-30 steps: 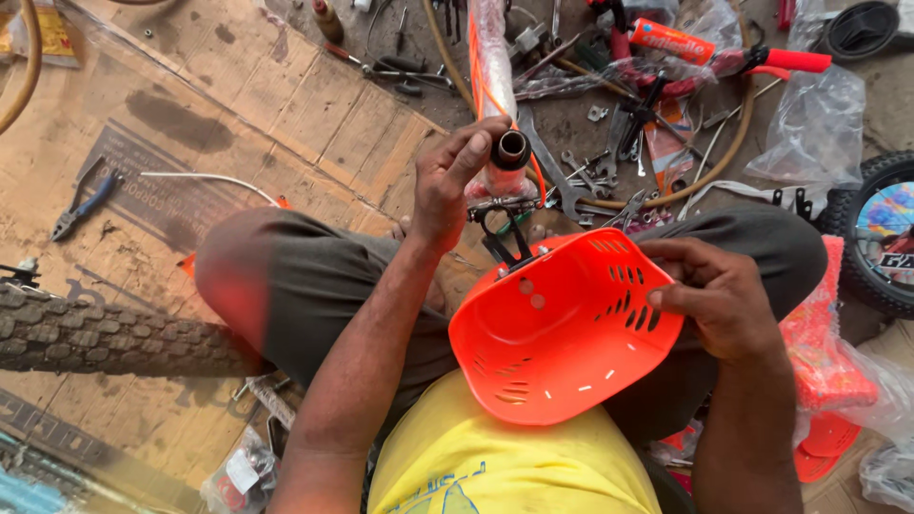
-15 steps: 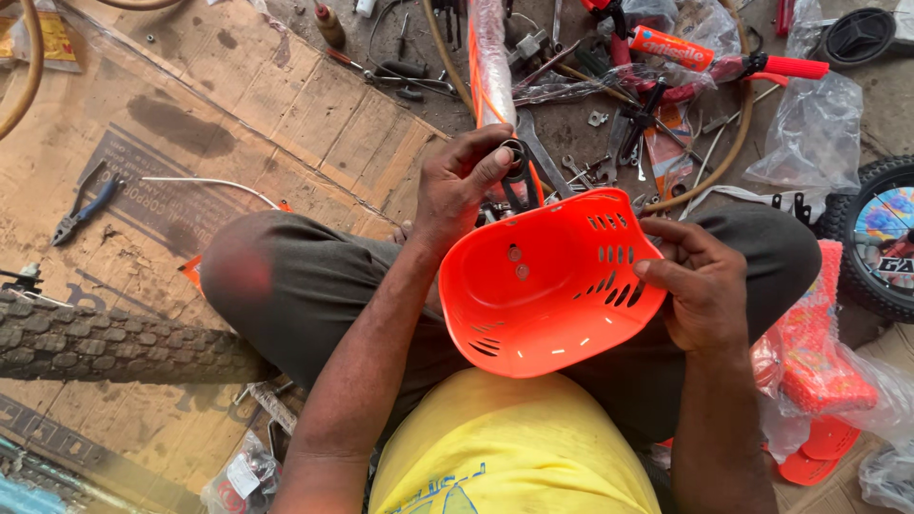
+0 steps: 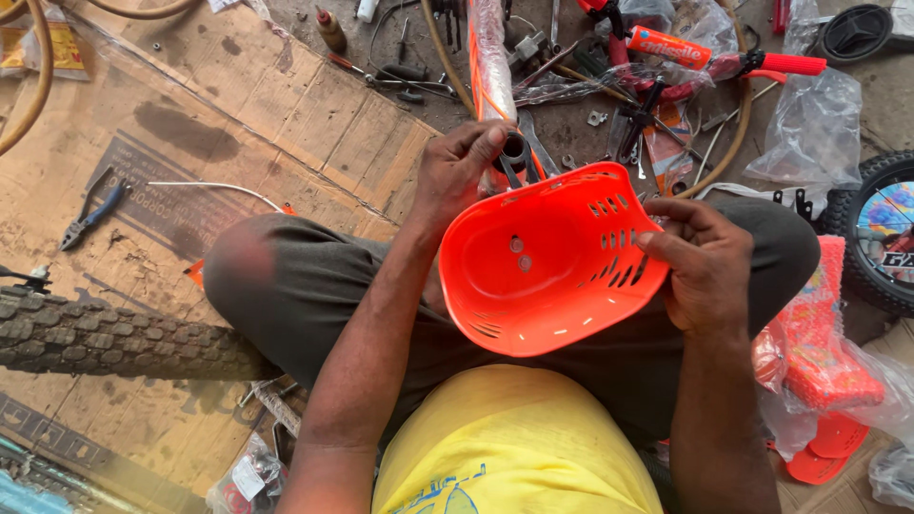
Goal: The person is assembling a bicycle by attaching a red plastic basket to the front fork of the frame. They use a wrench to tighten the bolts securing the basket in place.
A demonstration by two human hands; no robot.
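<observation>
basket: one orange plastic basket (image 3: 543, 262), open side up toward the camera, slotted walls, two small holes in its back wall; sits over the person's lap, between both hands
right hand: right hand (image 3: 700, 262) closed on the basket's right wall, fingers over the slots, thumb on the rim
left hand: left hand (image 3: 457, 176) at the basket's far-left rim, fingers curled around the dark tube end (image 3: 515, 149) of the bike frame; grip partly hidden (cannot tell how tight)
frame: one bike frame tube (image 3: 490, 57), orange, wrapped in clear plastic, runs from the top edge down to the basket's far rim
tyres: two in view, one knobby tyre (image 3: 114, 338) lying at left on the cardboard, one small wheel (image 3: 881, 233) at the right edge (only part shows)
pliers: one pair, blue-handled pliers (image 3: 90, 209), on the cardboard at left, well apart from the hands
handlebar: one handlebar (image 3: 709, 57) with a red grip, in plastic wrap, top right
bags: clear plastic bags (image 3: 809, 128), at least two, right of the frame
floor cover: flattened cardboard (image 3: 238, 124) under the person's left knee
bottle: one small brown bottle (image 3: 331, 30) near the top, among loose tools
red parts: bagged red plastic parts (image 3: 819, 352) just beside the right leg (count unclear)
</observation>
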